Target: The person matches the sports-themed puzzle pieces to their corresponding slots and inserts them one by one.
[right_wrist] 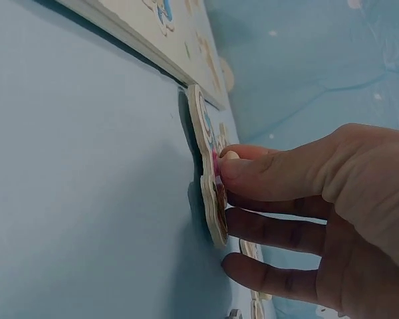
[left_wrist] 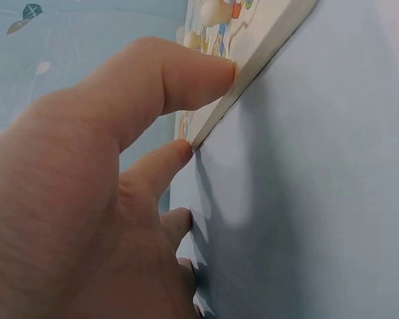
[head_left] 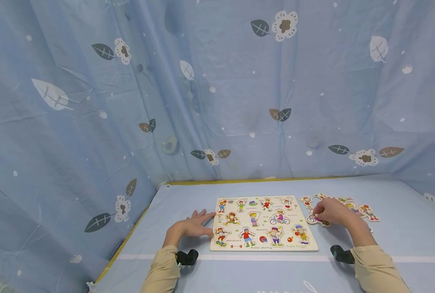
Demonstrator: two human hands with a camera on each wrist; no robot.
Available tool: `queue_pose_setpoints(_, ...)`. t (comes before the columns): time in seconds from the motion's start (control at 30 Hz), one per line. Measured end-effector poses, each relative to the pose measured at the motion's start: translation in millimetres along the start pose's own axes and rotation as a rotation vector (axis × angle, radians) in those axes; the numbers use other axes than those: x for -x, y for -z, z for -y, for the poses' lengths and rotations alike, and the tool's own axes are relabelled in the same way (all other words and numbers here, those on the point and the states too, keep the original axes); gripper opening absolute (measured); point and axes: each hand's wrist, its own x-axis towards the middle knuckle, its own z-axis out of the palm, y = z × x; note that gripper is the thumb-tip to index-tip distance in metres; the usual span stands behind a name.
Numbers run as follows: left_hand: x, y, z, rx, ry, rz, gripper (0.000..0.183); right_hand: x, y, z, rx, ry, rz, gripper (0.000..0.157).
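Observation:
A wooden puzzle board printed with sports figures lies flat on the table. At its left edge is my left hand, fingers spread, with the thumb and index fingertip touching the board's side. To the right of the board, my right hand pinches the small knob of a puzzle piece showing a bicycle, between thumb and forefinger. In the right wrist view this piece is tilted close over the cloth, its end by the board's edge. The other fingers extend past it.
Several loose puzzle pieces lie around and beyond my right hand, one near the board's upper right corner. Some figures on the board carry knobs. A light blue cloth covers the table, and a patterned blue curtain hangs behind.

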Motion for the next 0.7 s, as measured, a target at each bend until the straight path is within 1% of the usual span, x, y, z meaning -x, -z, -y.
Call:
queue_pose_setpoints(0.37,-0.7,-0.5,0.2,0.0,0.0,-0.003,0.086,1.8,5.4,-1.1,0.013,-0.011,-0.005,0.015)
queue_pose_setpoints(0.53,-0.9,-0.8,0.8,-0.003,0.003,-0.003,0.087,0.8,6.6,-0.3,0.017,-0.001,-0.006,0.014)
queue_pose_setpoints(0.7,-1.2,-0.8,1.2,-0.001,-0.006,-0.006,0.087,1.5,8.7,0.9,0.016,-0.004,0.002,0.015)
